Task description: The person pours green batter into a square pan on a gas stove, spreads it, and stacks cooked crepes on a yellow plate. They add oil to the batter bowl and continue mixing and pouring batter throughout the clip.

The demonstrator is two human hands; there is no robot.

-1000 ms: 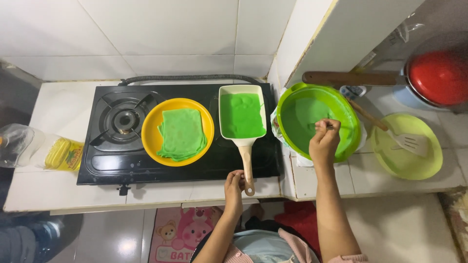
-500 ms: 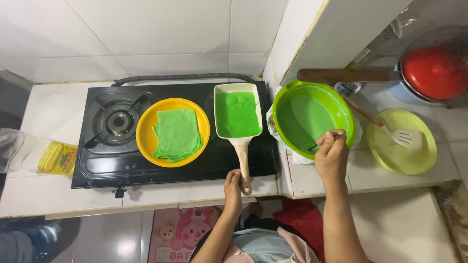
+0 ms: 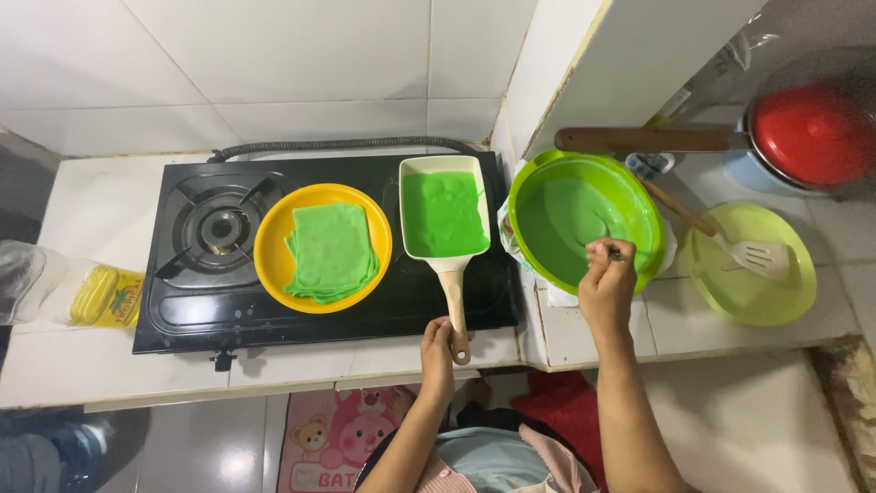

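Note:
My left hand [image 3: 439, 341] grips the wooden handle of a cream rectangular pan [image 3: 444, 216] that sits on the black gas stove [image 3: 196, 301], its bottom covered by a thin green batter layer. My right hand [image 3: 608, 278] is closed on the handle of a ladle, mostly hidden, at the near rim of a green bowl [image 3: 639, 196] of green batter. A yellow plate [image 3: 274, 265] with folded green crepes [image 3: 330, 250] rests on the stove to the left of the pan.
A light green plate [image 3: 789, 292] with a slotted spatula [image 3: 753, 251] lies at the right. Behind it stands a pot with a red lid [image 3: 808, 132] and a long wooden handle [image 3: 639, 139]. A plastic bag with a yellow packet [image 3: 96, 294] lies left of the stove.
My right hand has drawn back from the middle of the green bowl to its near rim. My left hand stays on the pan handle.

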